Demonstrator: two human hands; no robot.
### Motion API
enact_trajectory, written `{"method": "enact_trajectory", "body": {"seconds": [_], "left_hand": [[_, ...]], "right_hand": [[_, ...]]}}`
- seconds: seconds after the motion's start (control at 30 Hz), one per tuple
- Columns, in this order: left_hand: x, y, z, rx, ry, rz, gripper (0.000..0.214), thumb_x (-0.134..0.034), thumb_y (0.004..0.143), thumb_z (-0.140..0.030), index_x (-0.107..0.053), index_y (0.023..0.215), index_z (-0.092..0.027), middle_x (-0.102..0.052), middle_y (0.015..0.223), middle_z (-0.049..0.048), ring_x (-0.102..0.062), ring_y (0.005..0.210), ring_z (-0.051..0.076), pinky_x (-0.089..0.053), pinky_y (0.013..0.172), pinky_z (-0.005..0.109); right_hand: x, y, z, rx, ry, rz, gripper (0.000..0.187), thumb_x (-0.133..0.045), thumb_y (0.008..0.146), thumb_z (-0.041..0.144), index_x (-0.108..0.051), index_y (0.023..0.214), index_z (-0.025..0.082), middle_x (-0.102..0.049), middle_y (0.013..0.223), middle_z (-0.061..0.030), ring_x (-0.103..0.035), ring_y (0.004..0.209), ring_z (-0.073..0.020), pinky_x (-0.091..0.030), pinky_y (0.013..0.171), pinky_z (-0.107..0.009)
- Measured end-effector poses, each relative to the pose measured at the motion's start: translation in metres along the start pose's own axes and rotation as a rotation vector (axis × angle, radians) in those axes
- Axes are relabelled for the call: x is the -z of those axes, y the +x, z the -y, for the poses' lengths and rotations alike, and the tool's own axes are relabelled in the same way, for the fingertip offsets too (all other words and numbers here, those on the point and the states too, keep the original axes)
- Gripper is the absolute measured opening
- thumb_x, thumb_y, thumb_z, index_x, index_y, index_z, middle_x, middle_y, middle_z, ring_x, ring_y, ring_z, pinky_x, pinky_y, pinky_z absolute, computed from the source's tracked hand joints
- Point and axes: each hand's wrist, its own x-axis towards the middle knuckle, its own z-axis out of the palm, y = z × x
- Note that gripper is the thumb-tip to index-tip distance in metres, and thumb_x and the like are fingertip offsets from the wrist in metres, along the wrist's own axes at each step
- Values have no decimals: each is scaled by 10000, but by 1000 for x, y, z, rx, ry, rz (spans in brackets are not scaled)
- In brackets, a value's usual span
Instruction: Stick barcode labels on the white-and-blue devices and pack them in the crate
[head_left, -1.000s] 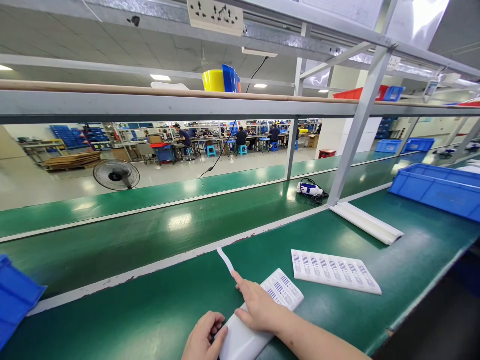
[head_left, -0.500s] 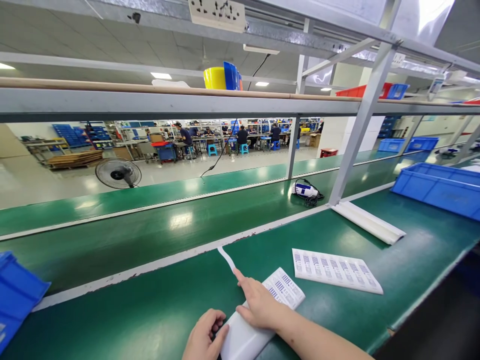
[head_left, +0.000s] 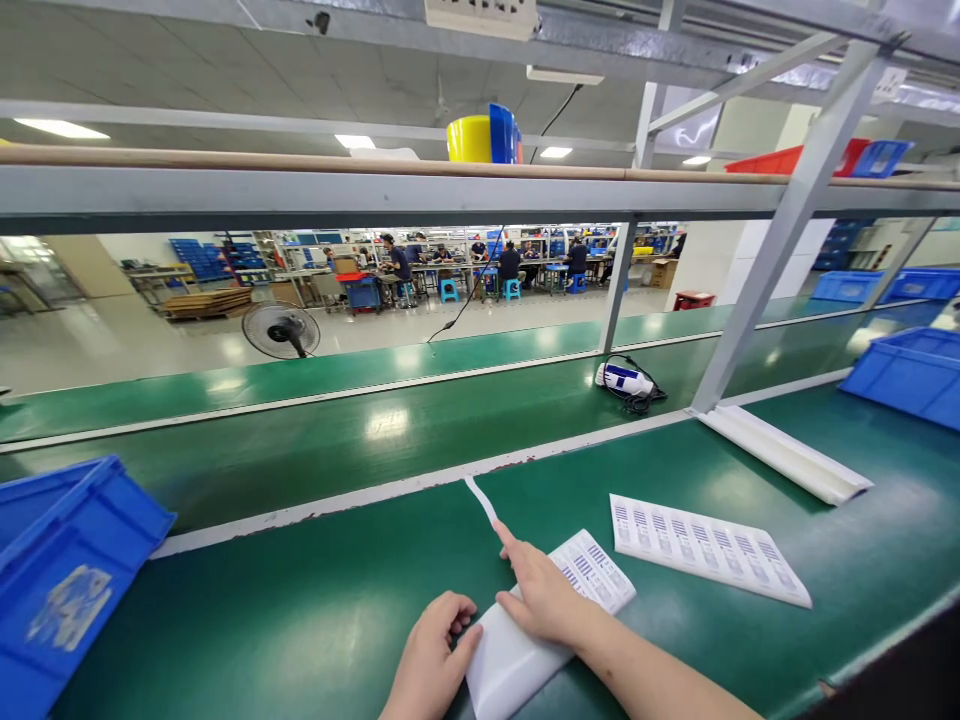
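A folded sheet of printed labels (head_left: pixel 517 665) lies on the green bench, its white back turned up and its printed part showing at the far end. Across it rests my right hand (head_left: pixel 544 595), index finger stretched forward and thumb apart. That fingertip meets the near end of a narrow white strip (head_left: pixel 482 500); whether the strip is stuck to the finger is unclear. My left hand (head_left: pixel 435 645) is closed at the sheet's left edge, fingers curled and thumb against it. To the right lies another label sheet (head_left: pixel 705 550), printed side up.
Blue bins stand at left (head_left: pixel 82 590) and right (head_left: pixel 911 375). A white rolled sheet (head_left: pixel 784 455) lies by the metal post (head_left: pixel 780 240). Behind the pale divider, a corded white-and-blue tool (head_left: pixel 626 380) sits on the green belt (head_left: pixel 315 430). Several people sit far back.
The view has turned left, so the scene sits further right and more of the left bin shows. Both hands keep nearly the same pose on the sheet.
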Motion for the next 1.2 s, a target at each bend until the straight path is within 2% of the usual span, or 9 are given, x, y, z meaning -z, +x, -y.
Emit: {"method": "enact_trajectory", "body": {"seconds": [0.37,0.83,1.1,1.2], "left_hand": [[-1,-3,-10,19,2,-31,122,-498,694,-174,-574,789,-177,-573,778,19,-514,776,157,-418,731,276],[-2,-4,-11,5,24,-19,122,-518,705,-188,-582,809,-178,-578,780,11,-512,781,152,-415,747,274],[0,-2,-10,-9,61,-1,133,-532,722,-205,-594,837,-182,-606,808,17,-531,789,158,-432,751,284],[-1,-3,-11,-22,75,10,156,-551,734,-226,-608,873,-183,-627,840,18,-552,809,157,-439,774,279]], "right_hand": [[-3,-2,-7,22,46,-23,826,-452,767,174,9,1449,227,-538,1069,-79,-517,971,-215,-419,881,-420],[-4,-3,-12,12,12,-83,798,-440,787,224,23,1437,247,-558,1058,-62,-555,933,-200,-458,842,-393],[-3,-2,-12,39,-33,-117,762,-422,817,256,24,1435,262,-576,1033,-53,-583,831,-183,-491,798,-372],[-5,-4,-20,89,-46,-143,731,-415,839,311,-2,1439,246,-584,1031,-63,-595,810,-187,-502,779,-365]]}}
